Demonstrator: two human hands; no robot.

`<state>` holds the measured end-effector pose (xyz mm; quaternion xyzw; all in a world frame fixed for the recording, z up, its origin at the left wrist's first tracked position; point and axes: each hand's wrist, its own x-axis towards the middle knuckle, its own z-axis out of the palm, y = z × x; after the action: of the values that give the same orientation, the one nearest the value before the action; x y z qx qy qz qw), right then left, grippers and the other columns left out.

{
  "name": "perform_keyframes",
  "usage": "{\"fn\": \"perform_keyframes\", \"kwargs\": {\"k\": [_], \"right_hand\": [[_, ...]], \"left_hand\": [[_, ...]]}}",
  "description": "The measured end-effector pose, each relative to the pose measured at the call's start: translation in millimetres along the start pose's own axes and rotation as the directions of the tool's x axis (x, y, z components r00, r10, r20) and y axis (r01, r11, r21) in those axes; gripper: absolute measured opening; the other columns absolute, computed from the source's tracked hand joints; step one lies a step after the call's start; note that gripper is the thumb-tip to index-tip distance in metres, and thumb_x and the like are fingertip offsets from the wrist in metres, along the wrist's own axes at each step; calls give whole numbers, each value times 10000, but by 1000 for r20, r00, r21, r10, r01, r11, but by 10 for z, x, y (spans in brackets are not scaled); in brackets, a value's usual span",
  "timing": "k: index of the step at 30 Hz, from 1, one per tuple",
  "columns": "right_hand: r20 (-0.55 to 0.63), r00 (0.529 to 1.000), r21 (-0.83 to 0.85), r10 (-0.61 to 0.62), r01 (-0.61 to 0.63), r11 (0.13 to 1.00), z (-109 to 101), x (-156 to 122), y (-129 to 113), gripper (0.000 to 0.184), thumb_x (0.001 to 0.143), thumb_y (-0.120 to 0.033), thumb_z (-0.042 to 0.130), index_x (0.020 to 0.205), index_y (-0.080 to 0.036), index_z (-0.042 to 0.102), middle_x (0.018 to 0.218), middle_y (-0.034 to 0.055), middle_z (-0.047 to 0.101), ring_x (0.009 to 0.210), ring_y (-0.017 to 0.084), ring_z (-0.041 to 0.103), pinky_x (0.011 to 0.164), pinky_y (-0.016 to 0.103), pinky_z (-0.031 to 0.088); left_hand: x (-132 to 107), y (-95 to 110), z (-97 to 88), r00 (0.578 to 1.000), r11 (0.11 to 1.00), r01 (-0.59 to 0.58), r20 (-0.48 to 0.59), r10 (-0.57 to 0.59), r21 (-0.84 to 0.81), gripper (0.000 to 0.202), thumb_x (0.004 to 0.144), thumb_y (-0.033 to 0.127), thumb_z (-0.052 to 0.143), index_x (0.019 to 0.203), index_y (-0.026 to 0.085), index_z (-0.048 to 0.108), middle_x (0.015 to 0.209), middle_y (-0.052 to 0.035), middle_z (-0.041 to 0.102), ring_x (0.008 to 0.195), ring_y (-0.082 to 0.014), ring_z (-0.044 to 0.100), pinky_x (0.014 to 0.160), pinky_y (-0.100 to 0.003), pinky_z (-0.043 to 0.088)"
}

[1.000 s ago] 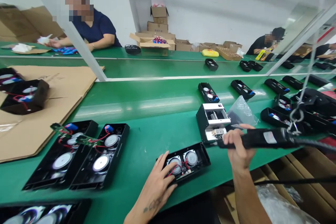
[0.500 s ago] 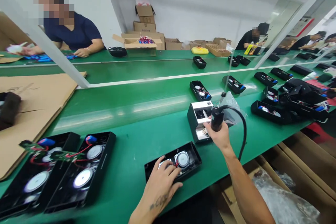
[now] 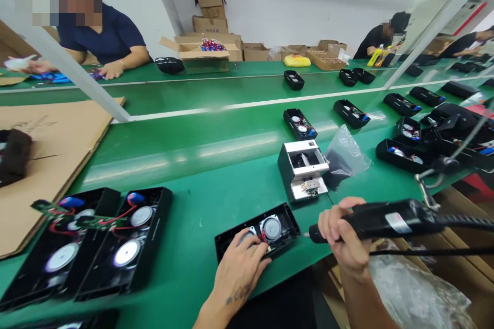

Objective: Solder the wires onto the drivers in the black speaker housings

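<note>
A black speaker housing (image 3: 288, 226) lies on the green bench in front of me, with round speakers and red wires in it. My left hand (image 3: 241, 262) grips its near side, fingers curled over the wall into the box and thumb outside; the fingertips are partly hidden. In my right hand (image 3: 345, 234) is a black electric screwdriver (image 3: 386, 220), held almost level, fingers wrapped near its front end. Its bit points left, just right of the housing and apart from it. Behind the housing stands a screw feeder (image 3: 303, 169) with a silver front.
Two open speaker housings (image 3: 144, 247) with boards and blue batteries lie at left beside a cardboard sheet (image 3: 57, 149). A clear plastic bag (image 3: 345, 151) sits by the feeder. More housings (image 3: 351, 113) line the belt. Opposite sits a co-worker (image 3: 104, 36). Cartons (image 3: 451, 221) stand below right.
My right hand has drawn the screwdriver away from the screw feeder, toward me and rightward, tipping it from upright to nearly level. My left hand stays on the housing.
</note>
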<state>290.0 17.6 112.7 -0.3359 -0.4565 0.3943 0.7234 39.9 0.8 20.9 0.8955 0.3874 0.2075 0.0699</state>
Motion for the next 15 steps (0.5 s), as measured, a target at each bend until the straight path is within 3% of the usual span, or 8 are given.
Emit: {"fn": "perform_keyframes", "kwargs": {"k": [5,9,15], "right_hand": [[110,994,75,5,-13,997,249,-257,196,181,1038,-320,657,1193,-356,569,581,-118,467,415,104,412,456,232,412],[147,987,46,61,-69,997,287,-338,341,195,1045,-311,644,1203,-358,539,601,-118,481,434,109,428,457,225,414],[167,983,4,71,-73,997,326,-337,373,180,1048,-325,640,1180,-345,520,591,-123,478,431,111,433,448,226,413]], "left_hand": [[-28,-7,35,999,1000,8,41,-7,-14,53,1006,221,672,1013,234,621,900,13,766,914,-215,742,1140,-499,504],[-18,-13,9,999,1000,10,45,-8,-23,75,1000,208,687,999,222,614,889,21,766,902,-208,746,1139,-507,500],[-7,-5,-9,999,1000,14,38,-13,-24,56,1008,211,673,1005,229,620,886,22,768,909,-208,744,1143,-507,498]]}}
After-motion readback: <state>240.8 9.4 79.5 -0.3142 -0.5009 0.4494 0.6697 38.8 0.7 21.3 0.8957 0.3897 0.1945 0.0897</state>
